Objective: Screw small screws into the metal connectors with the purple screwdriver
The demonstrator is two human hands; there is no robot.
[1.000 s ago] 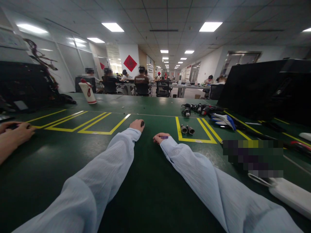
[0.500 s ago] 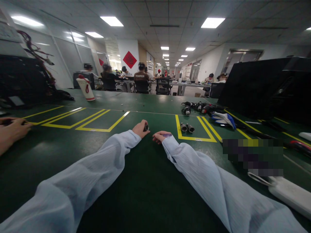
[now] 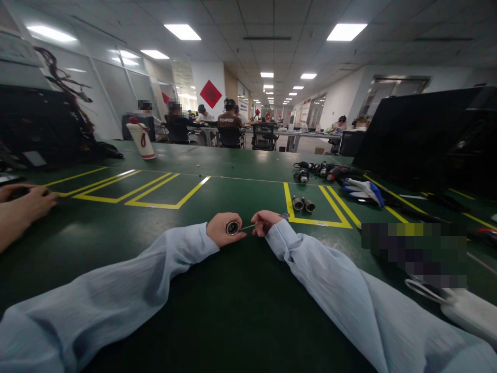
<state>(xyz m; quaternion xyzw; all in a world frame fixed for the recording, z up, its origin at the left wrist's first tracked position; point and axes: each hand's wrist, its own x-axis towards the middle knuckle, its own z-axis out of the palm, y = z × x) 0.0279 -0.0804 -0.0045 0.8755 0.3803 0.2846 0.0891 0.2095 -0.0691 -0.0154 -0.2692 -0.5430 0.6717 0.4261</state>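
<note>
Head view: Metal cylinder (image 3: 232, 228) and thin-shafted tool (image 3: 247, 227) at close range

Change of position: the left hand (image 3: 220, 230) has drawn back toward the wearer, and the cylinder is rotated so that its hollow end faces the camera. Half a second earlier, the hand sat farther forward and that end appeared turned more to the side. The right hand (image 3: 266, 223) remains near its former place; the tool's shaft is now exposed, extending from this hand toward the cylinder. Judged from this pose, the rotation improves access to the cylinder and sets both hands at one work point. Contact between shaft and cylinder cannot be confirmed.

Grip state: the left fingers are wrapped around the cylinder, near the middle of the worktop (image 3: 248, 191). The right fingers are closed around the tool; its handle (image 3: 284, 216) projects beyond the wrist. Whether either hand rests on the surface cannot be determined.

Containers: a white cup (image 3: 142, 141) with a red top stands at the far left; its contents are not visible. A bin (image 3: 319, 151) stands on the floor beyond; its contents cannot be distinguished. Within the right-hand yellow-taped bay (image 3: 303, 221), a marked area rather than a vessel, two similar cylinders (image 3: 309, 205) lie side by side.
</note>
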